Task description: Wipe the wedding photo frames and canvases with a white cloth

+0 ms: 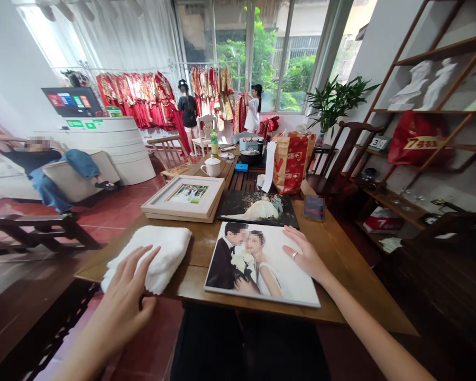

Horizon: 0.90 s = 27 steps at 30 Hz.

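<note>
Our photo [244,264] and towel [167,256], side by side.
We see the photo flat and face up near the table's [341,254] front edge, slightly askew, a thin white-edged panel showing a couple with pale flowers; the white towel lies folded in a soft, thick pad to its left.

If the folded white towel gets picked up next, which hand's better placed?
Left, most likely. The left hand is open with its fingers over the white towel; contact is unclear. The right hand is at the right side of the photo panel, which lies between it and the towel.
</note>
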{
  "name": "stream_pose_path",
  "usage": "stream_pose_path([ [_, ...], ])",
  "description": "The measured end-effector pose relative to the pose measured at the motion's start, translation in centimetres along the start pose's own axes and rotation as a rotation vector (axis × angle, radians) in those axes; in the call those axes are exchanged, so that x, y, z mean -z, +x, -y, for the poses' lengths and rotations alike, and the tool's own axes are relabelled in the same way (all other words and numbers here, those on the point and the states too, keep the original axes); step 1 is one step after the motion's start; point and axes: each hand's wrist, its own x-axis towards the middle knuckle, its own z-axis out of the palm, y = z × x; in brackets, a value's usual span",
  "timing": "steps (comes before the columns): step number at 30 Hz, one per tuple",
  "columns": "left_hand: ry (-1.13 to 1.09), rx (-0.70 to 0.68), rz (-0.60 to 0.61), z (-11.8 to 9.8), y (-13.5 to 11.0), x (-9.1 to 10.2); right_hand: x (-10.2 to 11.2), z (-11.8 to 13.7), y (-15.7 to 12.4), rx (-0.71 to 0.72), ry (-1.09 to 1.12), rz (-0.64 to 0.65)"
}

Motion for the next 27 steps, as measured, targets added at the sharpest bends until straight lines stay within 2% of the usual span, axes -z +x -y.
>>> stream_pose_path([
  [4, 0.056, -0.013, 0.126, 5.0, -0.7, -2.0, 0.1, 0.0, 0.0, 0.006, -0.010, 0.007],
  [8, 0.130, 0.035, 0.133, 6.4, 0.7, -3.5, 0.2, 0.2, 0.0, -0.013, -0.017, 0.012],
  [13, 0.130, 0.070, 0.075, 4.8, 2.1, -4.4, 0.1, 0.3, 0.1, -0.011, -0.014, -0.001],
  [17, 0.035, 0.019, 0.050, 2.2, 2.4, -5.4, 0.0, 0.4, 0.1, -0.012, -0.004, -0.009],
  [22, 0.017, 0.036, 0.033, -1.3, 3.2, -7.1, 0.1, 0.6, 0.1, -0.012, 0.001, -0.011],
  [27, 0.024, 0.029, 0.044, -2.3, 3.3, -8.3, 0.1, 0.8, 0.1, -0.012, -0.002, 0.000],
])
